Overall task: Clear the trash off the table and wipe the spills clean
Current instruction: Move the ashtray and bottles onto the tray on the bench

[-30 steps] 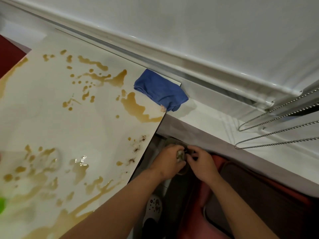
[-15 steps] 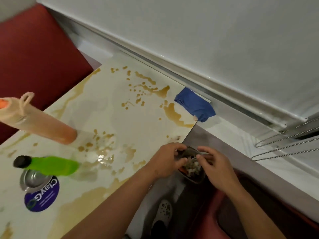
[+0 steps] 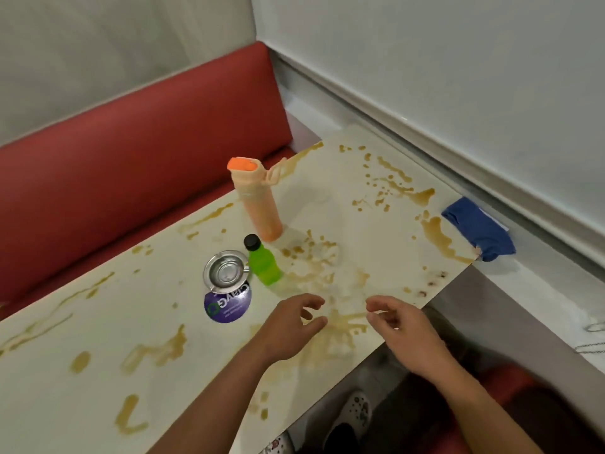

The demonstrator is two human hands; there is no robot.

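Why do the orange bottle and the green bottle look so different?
The orange bottle is taller, and the green bottle is shorter and squatter. The orange bottle has an orange flip lid with a loop, while the green bottle has a small black screw cap. The orange bottle is pale peach; the green bottle is bright lime. Both stand upright on the stained table, close together.

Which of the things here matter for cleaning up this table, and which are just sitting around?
Part of the job:
- brown spills across the table
- blue cloth at the far corner, for wiping
- left hand and right hand, both empty above the table

Just lying about:
- orange bottle
- green bottle
- metal ashtray
- purple coaster
- red bench
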